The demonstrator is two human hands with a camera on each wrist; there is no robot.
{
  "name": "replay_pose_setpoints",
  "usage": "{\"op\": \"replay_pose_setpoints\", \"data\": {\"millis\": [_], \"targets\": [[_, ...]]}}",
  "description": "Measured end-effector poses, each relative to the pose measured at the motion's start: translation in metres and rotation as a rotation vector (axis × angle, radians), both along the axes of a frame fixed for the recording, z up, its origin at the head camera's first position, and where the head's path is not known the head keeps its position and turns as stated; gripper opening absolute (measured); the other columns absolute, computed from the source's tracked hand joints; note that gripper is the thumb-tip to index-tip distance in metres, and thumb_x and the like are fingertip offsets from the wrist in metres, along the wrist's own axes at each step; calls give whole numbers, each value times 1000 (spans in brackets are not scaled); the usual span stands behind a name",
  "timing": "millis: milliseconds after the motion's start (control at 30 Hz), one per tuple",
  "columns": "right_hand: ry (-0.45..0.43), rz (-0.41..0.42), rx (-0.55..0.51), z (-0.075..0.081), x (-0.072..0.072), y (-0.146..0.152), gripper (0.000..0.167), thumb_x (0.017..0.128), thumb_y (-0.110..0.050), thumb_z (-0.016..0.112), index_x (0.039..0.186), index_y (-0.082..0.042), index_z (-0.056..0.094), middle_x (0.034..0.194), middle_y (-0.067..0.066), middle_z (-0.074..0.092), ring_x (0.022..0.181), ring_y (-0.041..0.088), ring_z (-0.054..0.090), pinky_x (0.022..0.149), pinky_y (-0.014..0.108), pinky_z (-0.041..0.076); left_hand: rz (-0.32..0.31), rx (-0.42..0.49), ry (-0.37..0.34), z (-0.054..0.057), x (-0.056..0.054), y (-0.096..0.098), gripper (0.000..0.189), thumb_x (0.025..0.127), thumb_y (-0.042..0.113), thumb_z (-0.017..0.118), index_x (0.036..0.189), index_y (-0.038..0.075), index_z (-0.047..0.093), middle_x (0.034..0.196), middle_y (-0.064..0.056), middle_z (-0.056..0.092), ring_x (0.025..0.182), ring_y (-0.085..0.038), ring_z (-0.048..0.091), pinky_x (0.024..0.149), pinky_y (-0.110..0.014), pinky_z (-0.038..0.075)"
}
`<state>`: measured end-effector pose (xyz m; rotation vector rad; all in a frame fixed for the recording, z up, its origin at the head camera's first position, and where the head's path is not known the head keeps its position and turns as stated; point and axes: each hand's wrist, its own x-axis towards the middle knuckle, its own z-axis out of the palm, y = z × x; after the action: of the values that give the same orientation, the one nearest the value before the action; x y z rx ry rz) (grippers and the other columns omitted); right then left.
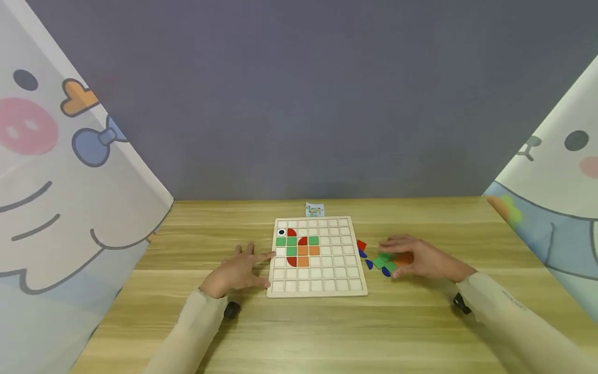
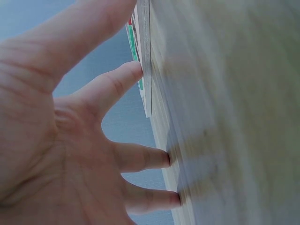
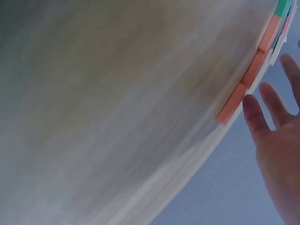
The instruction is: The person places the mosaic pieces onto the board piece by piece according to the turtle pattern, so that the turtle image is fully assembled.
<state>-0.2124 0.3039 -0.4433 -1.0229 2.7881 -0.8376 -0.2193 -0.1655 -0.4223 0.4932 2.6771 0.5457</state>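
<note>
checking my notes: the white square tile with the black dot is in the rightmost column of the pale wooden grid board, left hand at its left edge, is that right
No: the white square tile with the black dot is in the leftmost column of the pale wooden grid board, as the head view shows. The left hand is at its left edge.

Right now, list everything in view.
Table: one, yellowish wood, foreground
Board: one, pale wood, on table
Eye tile: one, white-black, on board
Curved tiles: three, red, on board
Squares: four green, three orange, on board
Loose pieces: several, red, blue, green, orange, right of board
Card: one, whitish, beyond board
Backdrop: one, grey, behind
Cartoon panels: two, multicoloured, sides
Sleeves: two, beige, foreground
Devices: two, black, beside sleeves
Left hand: one, board's left edge
Right hand: one, at loose pieces
</note>
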Motion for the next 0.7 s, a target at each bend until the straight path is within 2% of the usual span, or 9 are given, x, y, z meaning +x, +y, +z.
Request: {"op": "replay_pose_setpoints", "data": {"millis": [133,300,433,600,700], "targets": [[-97,22,1,-1,-3,4,73,72,-41,78,133,-10,56,140,12,46,130,41,31,96,63,30,1,15,-6,0,-1,-2,75,75,42,78,142,34,44,150,-32,10,132,-57,0,86,-82,9],[-123,39,-10,-2,-8,4,72,72,-39,79,132,-8,56,139,15,47,130,45,29,95,66,28,-9,8,6,0,-2,-2,76,75,42,78,143,33,43,150,-33,10,132,-58,1,84,-82,10],[-108,56,-12,-1,-11,3,70,72,-37,80,131,-8,57,137,15,48,128,44,31,95,65,29,-10,0,12,1,-1,-3,76,76,40,78,143,33,43,149,-33,11,131,-59,2,84,-82,10],[-20,67,15,-1,-9,4,57,73,-35,79,124,-13,64,129,6,55,119,31,45,92,51,41,-10,5,2,1,-1,-3,75,76,41,77,143,34,43,150,-32,10,132,-57,1,85,-82,11],[-21,47,19,0,-5,7,50,73,-34,80,119,-17,68,130,5,54,118,28,45,91,47,43,-14,0,-2,1,-2,-2,75,76,42,77,143,35,42,150,-31,10,132,-57,1,85,-82,12]]}}
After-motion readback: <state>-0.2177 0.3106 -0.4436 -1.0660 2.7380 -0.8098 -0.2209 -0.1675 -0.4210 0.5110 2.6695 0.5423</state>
